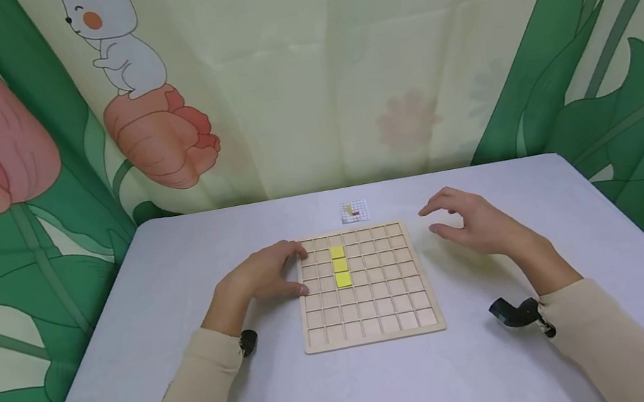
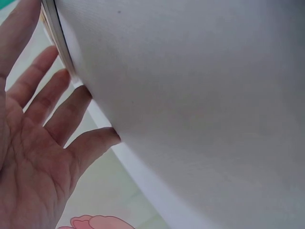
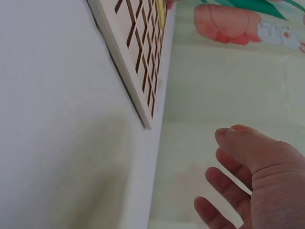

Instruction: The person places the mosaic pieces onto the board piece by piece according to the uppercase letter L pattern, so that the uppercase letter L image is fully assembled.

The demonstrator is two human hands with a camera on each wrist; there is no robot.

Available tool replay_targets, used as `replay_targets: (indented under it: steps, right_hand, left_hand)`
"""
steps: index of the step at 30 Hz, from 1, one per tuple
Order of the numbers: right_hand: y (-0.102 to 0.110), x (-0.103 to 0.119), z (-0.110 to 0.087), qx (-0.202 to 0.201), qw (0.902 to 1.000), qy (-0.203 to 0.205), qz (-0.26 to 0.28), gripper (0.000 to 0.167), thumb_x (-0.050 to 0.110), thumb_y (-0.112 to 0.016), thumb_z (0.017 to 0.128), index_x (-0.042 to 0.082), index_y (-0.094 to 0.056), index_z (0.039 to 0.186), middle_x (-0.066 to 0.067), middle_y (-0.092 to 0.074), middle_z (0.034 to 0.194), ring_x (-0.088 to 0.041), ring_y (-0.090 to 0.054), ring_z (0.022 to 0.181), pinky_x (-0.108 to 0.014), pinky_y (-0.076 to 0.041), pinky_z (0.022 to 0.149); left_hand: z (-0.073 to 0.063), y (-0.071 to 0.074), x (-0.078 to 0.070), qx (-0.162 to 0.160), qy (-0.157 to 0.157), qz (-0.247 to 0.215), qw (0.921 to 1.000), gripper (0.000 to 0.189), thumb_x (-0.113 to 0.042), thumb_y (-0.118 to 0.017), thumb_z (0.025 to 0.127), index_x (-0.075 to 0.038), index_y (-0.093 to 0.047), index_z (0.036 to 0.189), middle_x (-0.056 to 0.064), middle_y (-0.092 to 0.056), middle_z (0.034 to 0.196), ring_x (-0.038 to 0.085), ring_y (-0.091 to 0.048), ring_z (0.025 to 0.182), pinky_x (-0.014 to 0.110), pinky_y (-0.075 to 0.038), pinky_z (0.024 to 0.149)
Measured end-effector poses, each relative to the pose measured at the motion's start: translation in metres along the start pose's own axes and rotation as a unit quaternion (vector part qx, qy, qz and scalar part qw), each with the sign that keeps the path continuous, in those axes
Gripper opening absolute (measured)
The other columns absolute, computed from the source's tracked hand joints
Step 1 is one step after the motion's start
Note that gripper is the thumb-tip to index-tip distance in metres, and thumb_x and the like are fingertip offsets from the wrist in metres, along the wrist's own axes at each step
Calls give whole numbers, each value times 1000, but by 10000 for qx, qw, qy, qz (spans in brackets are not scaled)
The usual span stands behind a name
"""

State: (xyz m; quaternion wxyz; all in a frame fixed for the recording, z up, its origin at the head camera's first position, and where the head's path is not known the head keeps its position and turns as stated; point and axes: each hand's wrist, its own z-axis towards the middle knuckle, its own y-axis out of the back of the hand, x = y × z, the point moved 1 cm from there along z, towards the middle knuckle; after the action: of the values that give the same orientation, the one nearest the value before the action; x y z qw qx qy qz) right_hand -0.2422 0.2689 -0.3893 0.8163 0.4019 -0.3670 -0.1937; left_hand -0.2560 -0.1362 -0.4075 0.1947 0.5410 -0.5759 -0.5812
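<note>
A square wooden grid board (image 1: pixel 375 337) lies on the table, with three yellow square tiles (image 1: pixel 340 265) stacked in one column toward its upper left. My left hand (image 1: pixel 266 273) is at the board's left edge, thumb and fingertips touching the rim. In the left wrist view, its fingers (image 2: pixel 69 114) are spread, relaxed, along the board's side and the table. To the right of the board, my right hand (image 1: pixel 474 221) hovers over the table with loosely bent fingers and a gap between thumb and forefinger. Nothing is held in it.
Beyond the board's far edge lies a small printed card (image 1: pixel 354 212) showing a grid with yellow and red squares. The white table (image 1: pixel 389 397) ends at a curtain (image 1: pixel 300 75) printed with flowers and a white animal. Each wrist carries a black camera (image 1: pixel 516 312).
</note>
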Motion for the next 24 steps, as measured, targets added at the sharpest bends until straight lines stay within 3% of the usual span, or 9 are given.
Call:
replay_targets:
  steps: [12, 24]
  right_hand:
    - [16, -26, -10, 82, 9976, -634, -276, 32, -1, -70, 94, 7, -68, 124, -9, -66, 120, -36, -62, 112, -56, -55, 88]
    - [21, -47, -14, 569, 9869, -1479, -290, 37, 8, -70, 97, 3, -62, 133, -18, -59, 129, -42, -56, 119, -62, -51, 96]
  left_hand:
    - [-4, 4, 3, 24, -53, -54, 10000, 65, -40, -89, 80, -21, -58, 134, 5, -52, 150, 26, -46, 142, 47, -39, 118]
    - [0, 1, 6, -16, -170, -63, 9998, 64, -39, -90, 80, -22, -59, 133, 3, -54, 148, 23, -47, 141, 43, -38, 118]
